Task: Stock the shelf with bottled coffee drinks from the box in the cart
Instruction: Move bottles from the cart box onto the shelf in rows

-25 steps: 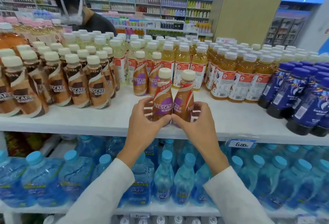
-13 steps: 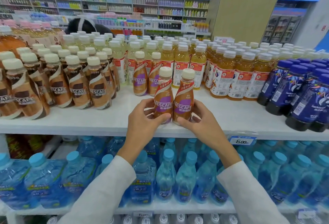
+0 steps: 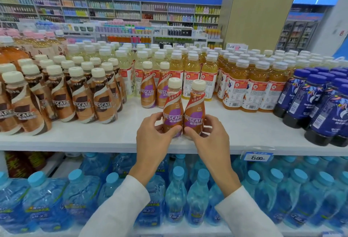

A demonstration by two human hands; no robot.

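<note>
Two purple-label Nescafe coffee bottles stand side by side and touching near the front of the white shelf [image 3: 94, 138]. My left hand [image 3: 152, 138] grips the left bottle [image 3: 172, 112] low on its body. My right hand [image 3: 209, 137] grips the right bottle [image 3: 194, 113] the same way. Both bottles are upright with cream caps. Behind them stand two more purple-label coffee bottles [image 3: 148, 90]. The box and the cart are out of view.
Brown-label Nescafe bottles [image 3: 79, 97] fill the shelf's left. Yellow tea bottles [image 3: 244, 86] stand behind and to the right, dark blue bottles [image 3: 320, 105] at far right. Bare shelf lies right of my hands. Blue water bottles [image 3: 178, 195] fill the lower shelf, by a price tag [image 3: 257, 156].
The two bottles have stayed near the shelf's front with both hands on them. My right hand has shifted lower around its bottle. My view has tilted up slightly.
</note>
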